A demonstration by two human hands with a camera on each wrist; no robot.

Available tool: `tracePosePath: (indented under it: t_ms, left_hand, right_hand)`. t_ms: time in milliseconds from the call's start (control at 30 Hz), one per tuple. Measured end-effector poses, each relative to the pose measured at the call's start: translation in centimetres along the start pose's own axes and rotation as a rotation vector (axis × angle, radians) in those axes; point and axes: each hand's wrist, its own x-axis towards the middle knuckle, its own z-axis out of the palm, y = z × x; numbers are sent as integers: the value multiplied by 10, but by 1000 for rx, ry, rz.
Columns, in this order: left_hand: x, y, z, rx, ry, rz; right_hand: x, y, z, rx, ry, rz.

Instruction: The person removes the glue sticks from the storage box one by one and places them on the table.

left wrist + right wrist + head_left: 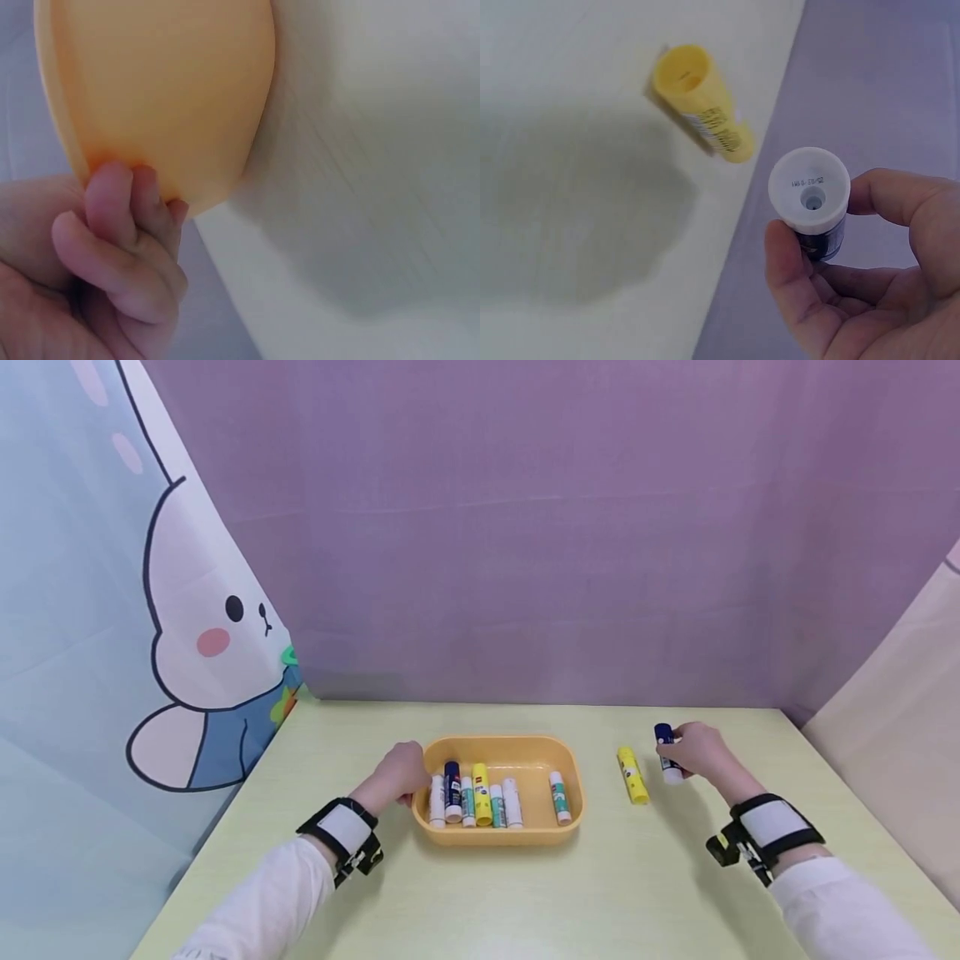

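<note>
Orange, and apparently plastic, the tray [498, 837] stands on the table [517, 897] in the head view. Six glue sticks [482, 795] lie side by side toward its left end; a seventh glue stick [560, 797] lies apart from them near the right end. The left hand [401, 771] is at the tray's left rim. The right hand [699, 750] holds a dark blue glue stick [664, 737] to the right of the tray, apparently raised from the surface. Between it and the tray lies a yellow glue stick [633, 775], just beside the held one.

In the left wrist view, curled fingers grip the tray's edge. Risk noted: an upward or sideways pull there could tilt the tray and set its loose, round contents rolling.

In the right wrist view, the dark blue stick is pinched between thumb and fingers, its white base facing the camera. The grip is narrow and near that base; a slip on the smooth barrel could drop it. A low sweep toward the tray could knock the yellow stick and roll it away.
</note>
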Motion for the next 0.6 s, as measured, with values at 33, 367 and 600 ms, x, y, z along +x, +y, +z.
tracePosePath:
  t_ms: [33, 367, 600]
  left_hand:
    - [0, 0, 0, -1, 2, -1]
    - [-1, 1, 2, 2, 12, -8]
    - [-1, 1, 1, 9, 7, -15]
  right_hand:
    - [1, 3, 2, -4, 1, 3]
    - [8, 27, 24, 18, -11, 51]
    - [10, 35, 37, 14, -21, 71]
